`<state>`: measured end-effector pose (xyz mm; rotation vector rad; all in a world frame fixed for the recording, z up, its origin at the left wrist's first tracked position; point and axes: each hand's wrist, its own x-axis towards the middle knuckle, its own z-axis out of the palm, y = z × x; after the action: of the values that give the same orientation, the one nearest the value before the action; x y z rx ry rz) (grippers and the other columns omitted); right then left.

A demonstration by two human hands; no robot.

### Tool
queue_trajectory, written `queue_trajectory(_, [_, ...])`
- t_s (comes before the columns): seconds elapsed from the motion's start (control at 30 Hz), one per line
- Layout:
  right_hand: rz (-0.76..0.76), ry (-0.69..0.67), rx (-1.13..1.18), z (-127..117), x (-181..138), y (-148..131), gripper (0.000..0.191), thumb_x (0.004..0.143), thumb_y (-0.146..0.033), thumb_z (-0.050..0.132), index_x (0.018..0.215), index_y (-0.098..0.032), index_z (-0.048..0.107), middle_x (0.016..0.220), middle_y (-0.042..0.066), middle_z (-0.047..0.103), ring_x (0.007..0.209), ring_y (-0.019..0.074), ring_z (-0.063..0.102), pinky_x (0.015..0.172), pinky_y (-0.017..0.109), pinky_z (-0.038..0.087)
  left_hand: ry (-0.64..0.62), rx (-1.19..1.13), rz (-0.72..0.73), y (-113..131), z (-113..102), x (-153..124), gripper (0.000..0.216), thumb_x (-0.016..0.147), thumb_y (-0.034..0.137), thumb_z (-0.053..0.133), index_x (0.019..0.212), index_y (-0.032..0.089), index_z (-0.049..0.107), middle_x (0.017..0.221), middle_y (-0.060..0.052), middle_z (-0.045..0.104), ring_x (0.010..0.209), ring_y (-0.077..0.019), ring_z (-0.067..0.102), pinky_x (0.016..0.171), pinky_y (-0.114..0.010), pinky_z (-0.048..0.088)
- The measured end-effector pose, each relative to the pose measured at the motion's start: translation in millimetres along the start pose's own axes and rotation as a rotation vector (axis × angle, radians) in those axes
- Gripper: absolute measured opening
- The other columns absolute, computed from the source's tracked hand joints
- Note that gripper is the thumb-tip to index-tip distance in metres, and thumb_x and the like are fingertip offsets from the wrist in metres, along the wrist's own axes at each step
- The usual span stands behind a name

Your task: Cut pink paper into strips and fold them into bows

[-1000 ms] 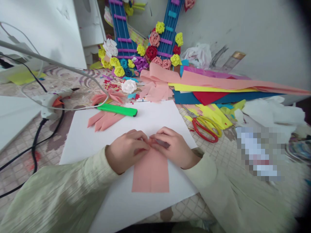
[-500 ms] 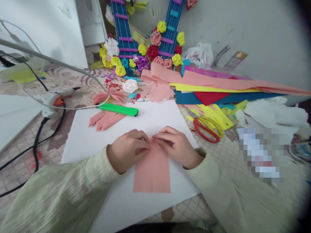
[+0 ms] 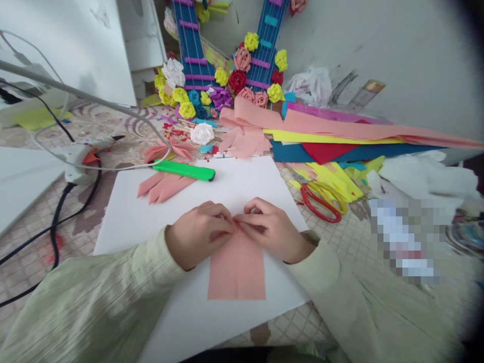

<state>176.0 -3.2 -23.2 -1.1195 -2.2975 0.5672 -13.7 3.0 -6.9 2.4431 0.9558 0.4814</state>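
Note:
A rectangular strip of pink crepe paper point(image 3: 237, 275) lies on a white board point(image 3: 181, 322), its near end flat and its far end under my fingertips. My left hand point(image 3: 202, 234) pinches the far end from the left side. From the right, my right hand point(image 3: 274, 229) grips the same end between thumb and fingers, its index finger arched. The fingertips nearly meet, hiding the exact fold there. Beyond my left hand, folded pink paper pieces point(image 3: 162, 191) rest on the board, partly under a green utility knife point(image 3: 185, 170).
Scissors point(image 3: 321, 201) with red and yellow handles lie to the right, beside yellow paper scraps point(image 3: 340, 184). At left sits a glue gun point(image 3: 81, 161) with black and white cables. Behind stand blue paper guitars point(image 3: 196, 55) trimmed with paper roses, near long crepe paper strips point(image 3: 333, 126).
My right hand's fingers have shifted slightly left to the strip's far end, and the index finger has lifted into an arch. My left hand and the paper have barely moved.

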Motion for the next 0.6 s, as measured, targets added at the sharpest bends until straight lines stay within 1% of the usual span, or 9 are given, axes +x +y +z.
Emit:
queue_trajectory(0.1, [0.007,-0.004,-0.023,-0.4,0.3,-1.6,0.018,0.078,-0.019,0.049,0.082,-0.021,0.066,0.081,0.003,0.051,0.070,0.0122,0.048,0.065,0.026,0.041,0.003,0.004,0.009,-0.3,-0.2,0.0,0.020,0.075,0.013,0.047,0.077,0.019,0.066,0.084,-0.005,0.060,0.078,-0.0159,0.053,0.073,-0.032,0.044])
queue_trajectory(0.23, [0.029,0.017,-0.017,-0.2,0.2,-2.2,0.021,0.080,-0.019,0.047,0.088,-0.023,0.066,0.079,0.003,0.051,0.069,0.0123,0.048,0.065,0.026,0.041,-0.002,0.026,0.014,0.5,-1.2,-0.3,0.020,0.075,0.014,0.047,0.074,0.019,0.067,0.084,-0.005,0.060,0.076,-0.0151,0.052,0.073,-0.030,0.044])
queue_trajectory(0.37, [0.040,0.006,-0.029,-0.2,0.4,-2.8,0.022,0.081,-0.019,0.046,0.091,-0.020,0.065,0.080,0.004,0.050,0.070,0.0125,0.048,0.065,0.026,0.041,-0.031,0.051,0.009,3.4,-2.4,-0.7,0.020,0.074,0.015,0.048,0.073,0.019,0.067,0.085,-0.004,0.060,0.077,-0.0155,0.052,0.073,-0.030,0.043])
queue_trajectory(0.5, [0.045,-0.004,-0.040,-0.9,1.5,-4.4,0.022,0.081,-0.020,0.045,0.091,-0.017,0.065,0.079,0.004,0.050,0.071,0.0123,0.048,0.066,0.025,0.041,-0.046,0.106,0.005,6.5,-3.8,-0.5,0.020,0.073,0.016,0.047,0.074,0.020,0.067,0.092,-0.005,0.059,0.082,-0.0175,0.052,0.075,-0.033,0.043])
queue_trajectory(0.6, [0.046,-0.005,-0.028,-1.2,1.6,-4.9,0.022,0.080,-0.018,0.046,0.091,-0.018,0.065,0.080,0.004,0.051,0.071,0.0125,0.049,0.067,0.026,0.041,-0.049,0.142,0.009,7.6,-4.8,-0.8,0.021,0.073,0.015,0.046,0.073,0.021,0.067,0.097,-0.006,0.058,0.085,-0.0190,0.052,0.076,-0.035,0.043])
